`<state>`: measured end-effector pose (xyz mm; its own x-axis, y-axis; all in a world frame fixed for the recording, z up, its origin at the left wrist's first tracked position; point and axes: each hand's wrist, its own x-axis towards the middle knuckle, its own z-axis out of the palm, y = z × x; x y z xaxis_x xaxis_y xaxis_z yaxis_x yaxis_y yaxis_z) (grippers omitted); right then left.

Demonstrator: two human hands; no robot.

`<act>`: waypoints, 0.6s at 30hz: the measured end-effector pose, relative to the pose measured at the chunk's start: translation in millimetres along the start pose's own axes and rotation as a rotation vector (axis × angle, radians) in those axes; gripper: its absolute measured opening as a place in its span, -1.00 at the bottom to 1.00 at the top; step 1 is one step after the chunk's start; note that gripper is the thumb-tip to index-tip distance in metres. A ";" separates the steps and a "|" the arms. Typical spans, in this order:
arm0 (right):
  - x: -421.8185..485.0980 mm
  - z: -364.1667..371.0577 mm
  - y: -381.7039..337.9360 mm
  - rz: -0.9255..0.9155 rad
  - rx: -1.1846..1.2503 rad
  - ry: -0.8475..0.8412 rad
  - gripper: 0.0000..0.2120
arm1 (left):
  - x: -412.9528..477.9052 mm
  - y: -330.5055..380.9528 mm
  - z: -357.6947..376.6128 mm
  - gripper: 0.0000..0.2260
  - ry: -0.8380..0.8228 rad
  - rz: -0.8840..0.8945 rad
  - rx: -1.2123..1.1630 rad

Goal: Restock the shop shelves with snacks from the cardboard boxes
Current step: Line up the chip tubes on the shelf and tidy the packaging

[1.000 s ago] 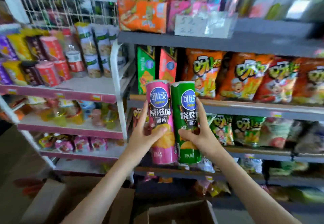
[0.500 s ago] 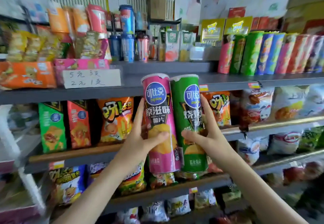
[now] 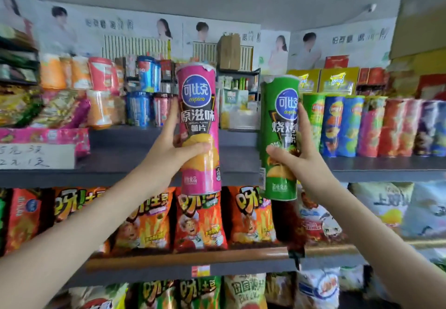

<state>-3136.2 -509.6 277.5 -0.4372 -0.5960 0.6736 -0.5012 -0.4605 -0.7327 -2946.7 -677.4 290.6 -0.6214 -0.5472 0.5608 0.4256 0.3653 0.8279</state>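
Note:
My left hand [image 3: 169, 150] grips a tall pink chip can [image 3: 199, 125], held upright in front of the grey top shelf [image 3: 135, 161]. A green chip can [image 3: 280, 137] stands upright in the grip of my right hand [image 3: 298, 161], close to the left end of a row of chip cans [image 3: 362, 125] on that shelf. A gap as wide as a can separates the two. No cardboard box is in view.
Cup snacks and bottles [image 3: 142, 91] crowd the shelf's left half behind a handwritten price card [image 3: 36, 155]. Orange snack bags [image 3: 200, 219] fill the shelf below, and more bags [image 3: 243, 291] sit lower down. Posters cover the wall above.
Both hands have risen from the middle shelves to the top shelf. The two cans, held touching before, have moved apart, the green one to the right.

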 end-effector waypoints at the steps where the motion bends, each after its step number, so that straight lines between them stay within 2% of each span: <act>1: 13.6 -3.5 6.9 -0.006 -0.006 0.005 -0.11 | 12.0 -2.3 2.3 0.05 0.000 0.010 0.025; 6: 84.3 -8.5 54.1 0.033 0.001 -0.003 -0.04 | 77.9 -27.1 10.7 -0.02 0.020 0.020 0.091; 10: 139.2 -8.2 93.5 0.038 0.005 -0.031 -0.08 | 131.8 -53.4 10.4 0.12 0.078 -0.037 0.109; 12: 163.3 -8.3 109.3 0.053 0.016 -0.037 -0.08 | 155.4 -65.6 10.2 0.12 0.109 -0.070 0.092; 18: 206.6 -12.7 161.1 0.093 -0.057 -0.054 -0.04 | 196.7 -108.7 16.3 0.04 0.044 -0.120 0.084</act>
<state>-3316.7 -698.6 299.8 -0.4433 -0.6698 0.5957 -0.5031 -0.3641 -0.7838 -3125.9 -812.5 311.0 -0.6343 -0.6225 0.4583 0.2922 0.3558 0.8877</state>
